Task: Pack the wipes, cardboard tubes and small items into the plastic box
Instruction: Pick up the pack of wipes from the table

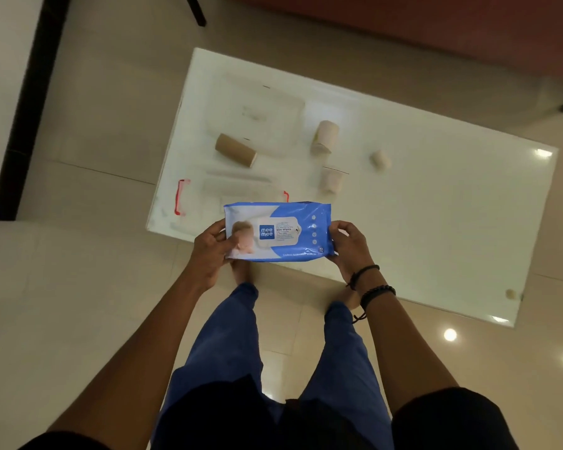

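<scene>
I hold a blue and white pack of wet wipes [277, 232] flat above the near edge of the white table [436, 222]. My left hand [210, 251] grips its left end and my right hand [346, 248] grips its right end. Behind the pack lies a clear plastic box [189, 203] with red clips, its right part hidden by the pack. A brown cardboard tube [235, 150] lies on its side further back. Pale rolls stand or lie to the right: a large one [325, 136], a small one [381, 160] and another [331, 180].
A clear lid or second clear container [257, 108] lies at the table's far left. A tiny pale item [511, 293] sits near the table's right front corner. A dark red sofa [436, 27] runs along the back. Glossy tiled floor surrounds the table.
</scene>
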